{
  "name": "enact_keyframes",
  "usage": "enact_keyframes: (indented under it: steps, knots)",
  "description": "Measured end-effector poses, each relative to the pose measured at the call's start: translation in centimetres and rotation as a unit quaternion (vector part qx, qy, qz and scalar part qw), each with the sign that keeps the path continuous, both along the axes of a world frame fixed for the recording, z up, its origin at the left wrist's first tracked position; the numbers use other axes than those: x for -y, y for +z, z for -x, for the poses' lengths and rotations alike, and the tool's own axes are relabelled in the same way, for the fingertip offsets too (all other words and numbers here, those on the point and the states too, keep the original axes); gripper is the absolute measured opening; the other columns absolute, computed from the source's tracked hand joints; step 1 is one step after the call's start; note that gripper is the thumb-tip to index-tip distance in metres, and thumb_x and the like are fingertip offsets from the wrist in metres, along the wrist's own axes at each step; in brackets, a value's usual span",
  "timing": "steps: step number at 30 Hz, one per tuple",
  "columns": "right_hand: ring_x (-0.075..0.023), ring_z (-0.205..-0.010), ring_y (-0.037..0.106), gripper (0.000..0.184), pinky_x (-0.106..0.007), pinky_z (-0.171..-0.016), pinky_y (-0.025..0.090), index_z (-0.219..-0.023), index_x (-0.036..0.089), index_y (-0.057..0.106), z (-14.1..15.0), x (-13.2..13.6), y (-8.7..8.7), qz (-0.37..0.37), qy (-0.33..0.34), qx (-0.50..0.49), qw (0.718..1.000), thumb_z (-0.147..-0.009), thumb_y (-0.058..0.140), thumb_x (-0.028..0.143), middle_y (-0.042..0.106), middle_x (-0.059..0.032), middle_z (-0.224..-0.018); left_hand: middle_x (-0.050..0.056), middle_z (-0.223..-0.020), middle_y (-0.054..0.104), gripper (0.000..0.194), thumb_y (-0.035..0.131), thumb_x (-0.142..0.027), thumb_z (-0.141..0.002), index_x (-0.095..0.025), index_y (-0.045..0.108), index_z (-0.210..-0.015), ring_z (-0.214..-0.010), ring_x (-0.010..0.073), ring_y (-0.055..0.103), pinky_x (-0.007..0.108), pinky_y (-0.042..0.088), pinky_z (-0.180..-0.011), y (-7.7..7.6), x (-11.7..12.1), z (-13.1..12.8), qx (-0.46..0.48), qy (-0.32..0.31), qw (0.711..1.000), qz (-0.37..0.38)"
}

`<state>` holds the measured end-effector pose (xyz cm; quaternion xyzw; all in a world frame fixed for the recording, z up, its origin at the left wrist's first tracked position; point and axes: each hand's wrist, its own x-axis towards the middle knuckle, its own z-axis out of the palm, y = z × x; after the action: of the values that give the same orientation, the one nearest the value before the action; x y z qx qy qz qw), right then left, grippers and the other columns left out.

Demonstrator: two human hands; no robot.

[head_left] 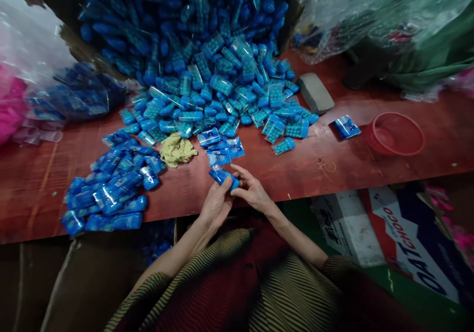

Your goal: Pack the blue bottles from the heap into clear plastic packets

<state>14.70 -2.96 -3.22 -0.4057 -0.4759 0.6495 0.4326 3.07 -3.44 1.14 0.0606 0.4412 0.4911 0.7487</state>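
Between both hands, just above the table's front edge, is a small container of blue balls in a printed blue wrapper (222,176). My left hand (215,201) is closed on it, thumb over its printed face. The fingers of my right hand (253,191) close round its blue capped end. Just beyond my hands lie several flat printed wrappers (225,147). A crumpled yellow cloth (177,150) sits to their left. Wrapped containers (114,184) are piled at the left, and a large heap of unwrapped containers with blue caps (222,85) spreads across the back.
On the red table (311,161), a grey block (314,93), a stack of wrappers (346,127) and a red plastic basket (397,133) stand to the right. Clear plastic bags (370,6) lie behind. Printed cardboard (403,238) is below the table's right edge.
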Motion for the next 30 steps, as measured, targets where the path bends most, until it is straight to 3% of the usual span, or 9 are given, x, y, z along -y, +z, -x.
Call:
enact_keyframes:
  steps: [4, 9, 13, 17, 20, 25, 27, 30]
  knots:
    - [-0.0082, -0.075, 0.053, 0.064, -0.027, -0.082, 0.048, -0.128, 0.029, 0.051, -0.3, -0.3, 0.4, -0.004, -0.013, 0.01, 1.0, -0.067, 0.07, 0.021, 0.055, 0.0019, -0.099, 0.007, -0.079, 0.071, 0.026, 0.072, -0.023, -0.071, -0.01, 0.067, -0.092, -0.078, 0.0164, 0.067, 0.026, 0.053, -0.077, 0.5, 0.0, 0.3, -0.002, -0.038, 0.999, -0.01]
    - [-0.0063, -0.064, 0.052, 0.071, -0.021, -0.066, 0.051, -0.131, 0.032, 0.047, -1.3, -0.8, 0.6, 0.031, 0.059, -0.051, 0.996, -0.065, 0.073, 0.022, 0.061, 0.0032, -0.098, 0.009, -0.084, 0.072, 0.025, 0.071, -0.019, -0.072, -0.011, 0.067, -0.095, -0.087, 0.0204, 0.067, 0.027, 0.052, -0.077, 0.4, -0.1, 1.2, 0.059, -0.114, 0.992, -0.015]
    - [-0.0108, -0.081, 0.059, 0.067, -0.022, -0.075, 0.051, -0.122, 0.031, 0.056, -1.1, -0.7, 0.8, 0.013, 0.075, -0.071, 0.995, -0.059, 0.079, 0.024, 0.06, 0.0015, -0.114, 0.008, -0.079, 0.072, 0.021, 0.074, -0.022, -0.068, -0.012, 0.069, -0.086, -0.085, 0.0198, 0.068, 0.024, 0.052, -0.074, 0.1, 0.2, 0.9, 0.073, -0.107, 0.991, -0.034]
    - [-0.0087, -0.072, 0.056, 0.065, -0.021, -0.068, 0.05, -0.125, 0.031, 0.053, -0.4, -0.2, 0.7, 0.015, 0.003, -0.042, 0.999, -0.064, 0.076, 0.028, 0.062, 0.0019, -0.101, 0.007, -0.076, 0.071, 0.028, 0.074, -0.032, -0.069, -0.011, 0.069, -0.087, -0.078, 0.0178, 0.068, 0.025, 0.053, -0.077, 0.1, 0.7, 0.0, 0.05, -0.062, 0.995, -0.052]
    - [-0.009, -0.07, 0.055, 0.06, -0.023, -0.071, 0.05, -0.125, 0.029, 0.053, -0.3, -0.1, 0.7, 0.0, -0.023, -0.001, 1.0, -0.068, 0.072, 0.025, 0.06, 0.0026, -0.09, 0.007, -0.079, 0.072, 0.032, 0.072, -0.032, -0.072, -0.011, 0.068, -0.095, -0.079, 0.0168, 0.067, 0.026, 0.052, -0.08, 0.1, 0.7, -0.2, 0.041, -0.054, 0.997, -0.045]
    - [-0.0132, -0.09, 0.058, 0.056, -0.029, -0.085, 0.048, -0.123, 0.027, 0.053, -0.7, -0.1, 1.0, -0.04, -0.023, 0.06, 0.997, -0.07, 0.069, 0.022, 0.058, -0.0001, -0.106, 0.008, -0.086, 0.071, 0.031, 0.075, -0.023, -0.067, -0.012, 0.067, -0.095, -0.09, 0.0206, 0.066, 0.031, 0.049, -0.088, -0.2, 0.1, 0.4, 0.048, -0.073, 0.994, -0.059]
    - [-0.0158, -0.099, 0.056, 0.049, -0.031, -0.09, 0.045, -0.116, 0.026, 0.056, -0.6, 0.0, 0.8, -0.068, -0.058, 0.088, 0.992, -0.069, 0.07, 0.022, 0.056, -0.0014, -0.11, 0.008, -0.085, 0.071, 0.03, 0.077, -0.023, -0.065, -0.011, 0.067, -0.091, -0.091, 0.0213, 0.065, 0.032, 0.048, -0.089, -0.4, 0.0, 0.6, 0.045, -0.076, 0.994, -0.066]
    - [-0.0166, -0.098, 0.055, 0.032, -0.031, -0.088, 0.045, -0.099, 0.023, 0.059, -0.2, 0.4, 0.5, -0.102, -0.115, 0.11, 0.982, -0.069, 0.071, 0.024, 0.054, -0.0019, -0.104, 0.005, -0.079, 0.07, 0.023, 0.078, -0.023, -0.063, -0.011, 0.067, -0.08, -0.081, 0.0164, 0.065, 0.029, 0.048, -0.086, -0.6, 0.1, 0.8, 0.018, -0.061, 0.996, -0.061]
